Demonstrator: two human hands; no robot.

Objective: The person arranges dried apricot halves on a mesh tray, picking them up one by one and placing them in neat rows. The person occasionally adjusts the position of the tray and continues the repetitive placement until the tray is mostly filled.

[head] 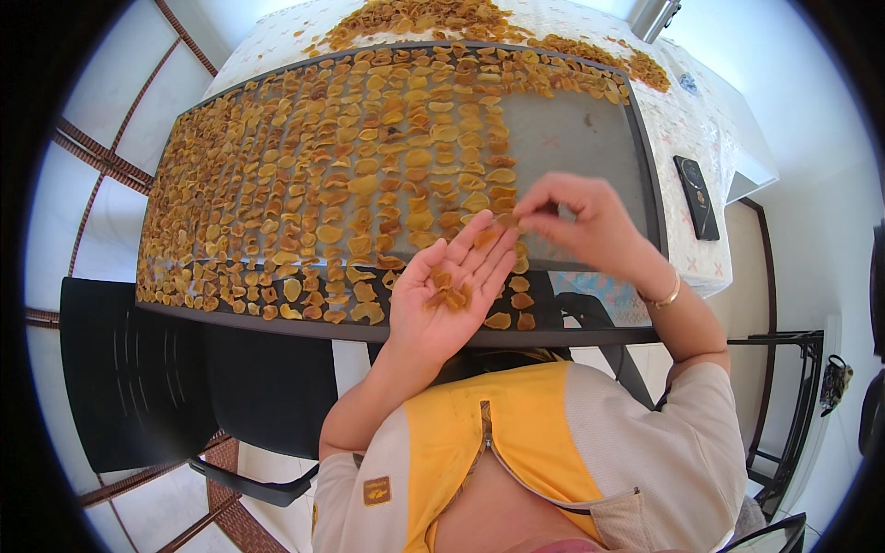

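Note:
Palm up over the near part of a dark-framed mesh screen, my left hand holds several dried yellow-brown slices. One of them lies along its fingers. My right hand pinches a small slice between thumb and fingertips, just beyond the left fingertips. Its outline is partly blurred. Rows of similar slices cover the screen's left and middle, and more line its far edge. Bare mesh shows on the right side, through which a patterned cloth is visible near the front corner.
A large heap of slices and a smaller pile lie behind the screen on the patterned tablecloth. A black phone rests to the right. At the back right stands a metal cylinder. A black chair is at left.

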